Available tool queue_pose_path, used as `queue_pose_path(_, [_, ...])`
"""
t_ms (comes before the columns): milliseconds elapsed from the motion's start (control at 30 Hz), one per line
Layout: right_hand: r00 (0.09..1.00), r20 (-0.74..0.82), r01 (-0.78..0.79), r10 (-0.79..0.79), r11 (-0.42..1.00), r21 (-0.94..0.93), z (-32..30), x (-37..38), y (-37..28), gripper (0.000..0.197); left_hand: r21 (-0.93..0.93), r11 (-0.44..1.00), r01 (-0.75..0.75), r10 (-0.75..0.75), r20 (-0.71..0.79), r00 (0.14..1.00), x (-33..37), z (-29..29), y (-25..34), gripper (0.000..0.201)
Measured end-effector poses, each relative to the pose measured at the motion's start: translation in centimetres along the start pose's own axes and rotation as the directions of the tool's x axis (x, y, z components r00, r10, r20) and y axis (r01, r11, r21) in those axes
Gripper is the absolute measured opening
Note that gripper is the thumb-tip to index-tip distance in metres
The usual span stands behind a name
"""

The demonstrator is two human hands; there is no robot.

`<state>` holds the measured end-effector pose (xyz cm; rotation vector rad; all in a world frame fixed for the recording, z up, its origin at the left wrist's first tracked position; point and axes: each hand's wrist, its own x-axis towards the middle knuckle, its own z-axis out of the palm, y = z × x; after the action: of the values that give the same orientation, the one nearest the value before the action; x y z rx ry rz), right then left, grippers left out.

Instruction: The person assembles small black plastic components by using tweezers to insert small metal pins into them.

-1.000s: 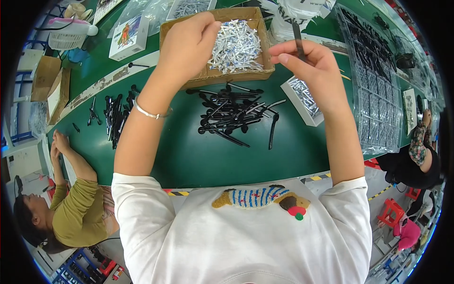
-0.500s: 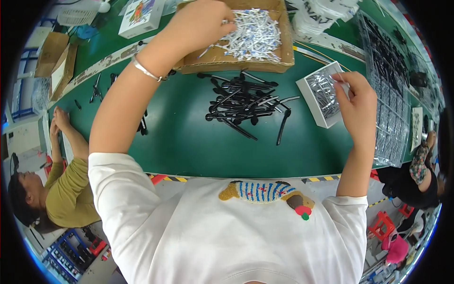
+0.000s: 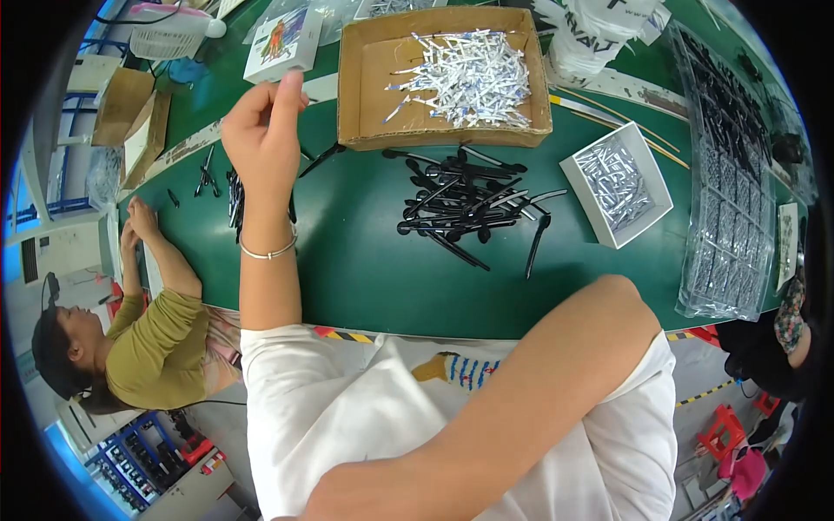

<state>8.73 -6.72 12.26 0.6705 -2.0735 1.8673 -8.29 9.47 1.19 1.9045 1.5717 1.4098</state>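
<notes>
My left hand [image 3: 263,135] is raised over the bench, left of the brown cardboard box [image 3: 365,97]. Its fingers are curled with the thumb against them; whatever they may hold is hidden. My right forearm crosses my white shirt toward the lower left, and my right hand [image 3: 343,493] is at the bottom edge, its fingers out of sight. Inside the cardboard box lies a heap of small white and blue strips [image 3: 478,78]. A pile of slim black stick-like parts [image 3: 465,195] lies mid-bench. To its right, a white box [image 3: 645,221] contains small silvery pieces [image 3: 612,178].
Clear trays of black parts [image 3: 725,191] line the right side. Thin yellowish rods [image 3: 621,122] and a white plastic bag [image 3: 586,39] lie behind the white box. A white printed box [image 3: 284,45] stands at the back left. Another person [image 3: 156,347] sits at the left.
My left hand has come out of the cardboard box, back and to the left. My right hand has left the white box and swung down across my body to the lower edge.
</notes>
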Motion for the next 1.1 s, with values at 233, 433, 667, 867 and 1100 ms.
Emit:
queue_pose_path(233, [0.985, -0.059, 0.155, -0.162, 0.982, -0.108, 0.7, 1.4, 0.8, 0.026, 0.345, 0.937, 0.057, -0.126, 0.182, 0.975, -3.1, -2.4, -2.9, 0.013])
queue_pose_path(433, [0.995, 0.054, 0.085, -0.079, 0.990, -0.114, 0.8, 3.1, 0.8, 0.029, 0.571, 0.796, -0.202, 0.028, 0.298, 0.954, -4.7, -1.7, -2.6, 0.014])
queue_pose_path(667, [0.961, -0.271, -0.172, 0.063, 0.900, -0.401, -0.4, -2.6, 2.5, 0.016, -0.281, 0.806, 0.522, -0.446, 0.292, 0.846, -4.0, -3.8, -0.4, 0.011])
queue_pose_path(867, [0.193, -0.979, -0.722, -0.065, 0.666, -0.187, -5.0, -10.8, 4.6, 0.037, -0.700, 0.208, 0.683, -0.259, 0.634, 0.729, -5.3, 0.7, 6.0, 0.012])
queue_pose_path(1100, [0.055, -0.993, -0.591, -0.102, 0.798, -0.115, -4.3, -14.6, 6.1, 0.021, -0.687, 0.171, 0.706, -0.219, 0.672, 0.707, -7.3, 4.8, 7.5, 0.008])
